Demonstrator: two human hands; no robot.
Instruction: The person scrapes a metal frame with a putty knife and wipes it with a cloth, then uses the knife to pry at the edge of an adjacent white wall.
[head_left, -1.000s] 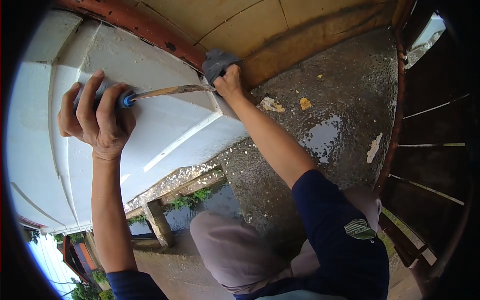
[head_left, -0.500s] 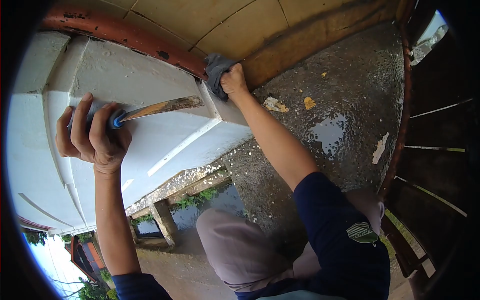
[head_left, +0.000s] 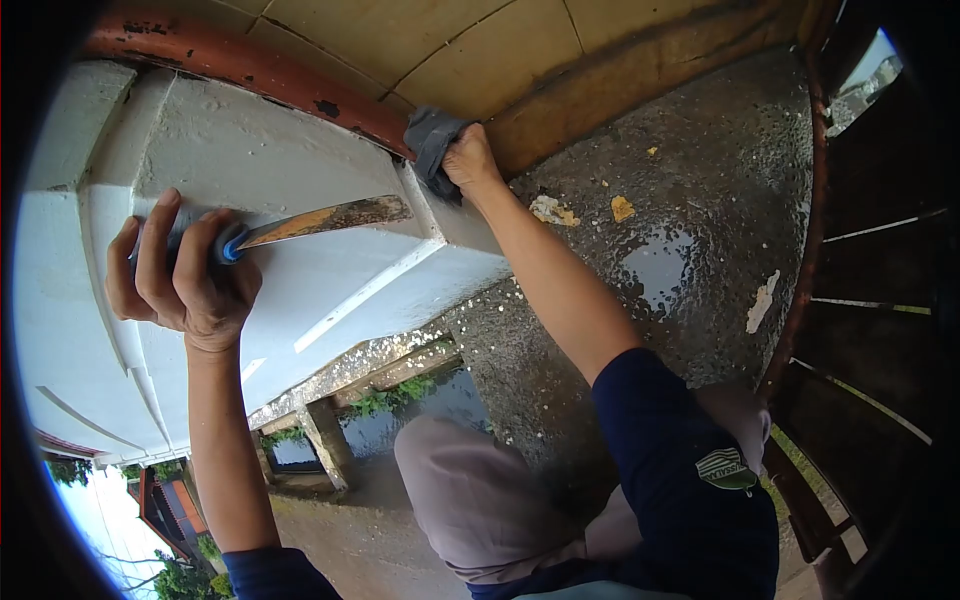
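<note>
Left hand [head_left: 180, 275]: fingers curled tight around the blue handle of a scraper [head_left: 300, 222], far left of the scene, against the white wall [head_left: 260, 160].
Scraper: blade worn and rust-brown, pointing right, lying flat along the white wall's moulded ridge; tip stops just short of the wall's corner.
White wall: painted, stepped mouldings; a flaking red-brown pipe [head_left: 250, 75] runs along its upper edge.
Right hand [head_left: 470, 160]: closed in a fist on a grey cloth [head_left: 430, 140], pressing it to the wall's corner where the pipe ends, near the yellow tiles [head_left: 480, 50].
Floor [head_left: 650, 200]: wet pebbled concrete, right of the arm; a puddle [head_left: 655, 265] and pale paint flakes [head_left: 545, 210] lie on it.
</note>
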